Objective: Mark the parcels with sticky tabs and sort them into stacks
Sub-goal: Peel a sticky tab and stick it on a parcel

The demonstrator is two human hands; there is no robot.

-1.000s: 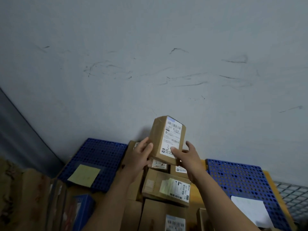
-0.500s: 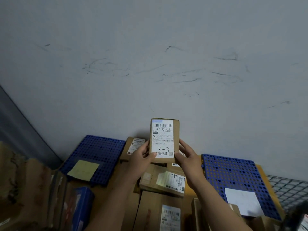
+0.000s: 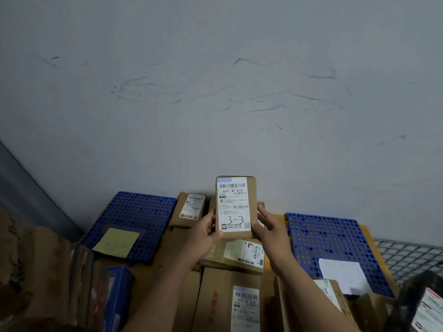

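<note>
Left hand, right hand, both gripping

Dim, bluish, even light with only soft shadows and no glare. Wide-angle bending curves the edges, and the lower corners are dark and blurred.

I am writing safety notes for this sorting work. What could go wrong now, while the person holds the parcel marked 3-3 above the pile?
The left hand and the right hand grip only the lower end of the upright parcel; it may tip and fall.
The tilted parcel below it gives an uneven top, so a parcel set there may slide off.
</note>
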